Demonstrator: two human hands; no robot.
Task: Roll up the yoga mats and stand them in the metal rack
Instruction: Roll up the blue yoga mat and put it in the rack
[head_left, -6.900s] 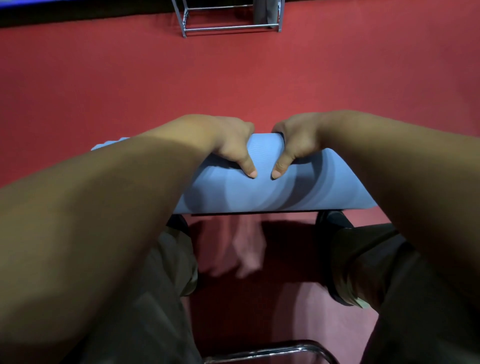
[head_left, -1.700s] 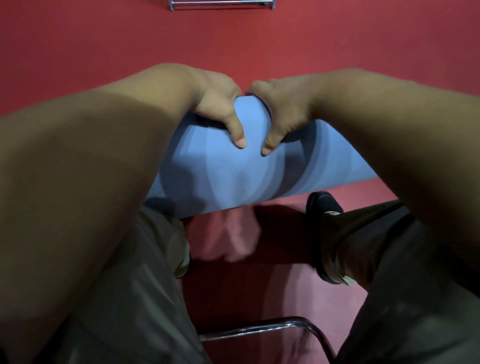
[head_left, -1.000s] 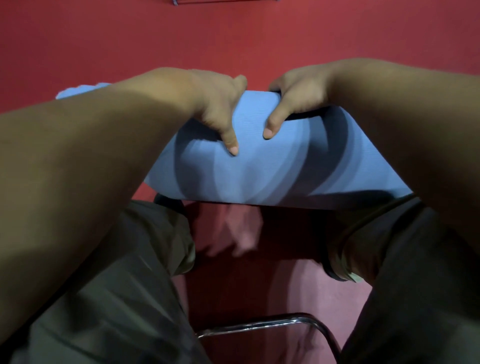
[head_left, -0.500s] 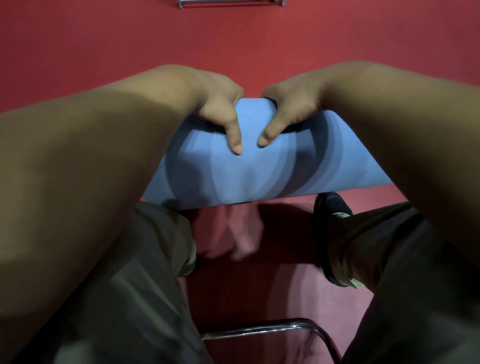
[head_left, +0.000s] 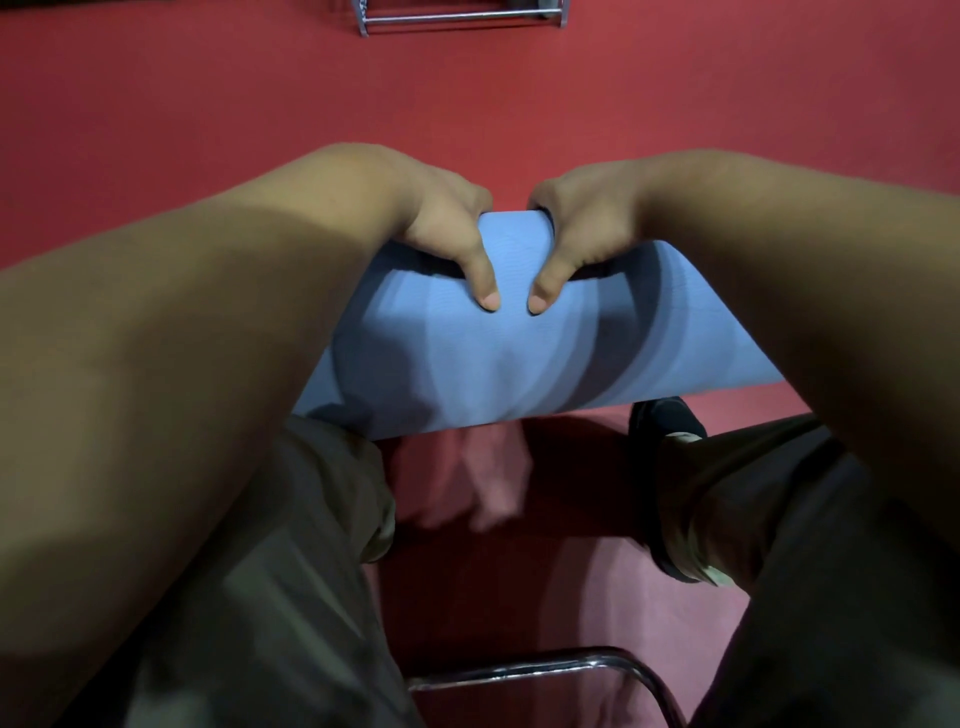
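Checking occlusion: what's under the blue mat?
Past the mat, at its near edge: red floor and a black shoe. Whatever lies directly beneath is covered.

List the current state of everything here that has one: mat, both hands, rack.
blue yoga mat, rolled up, held crosswise in front of the person, not in the rack.
left hand, grips the top of the roll, thumb on its near side.
right hand, same grip, beside the left.
metal rack, far across the red floor, only its bottom bars in view; contents cannot be told.
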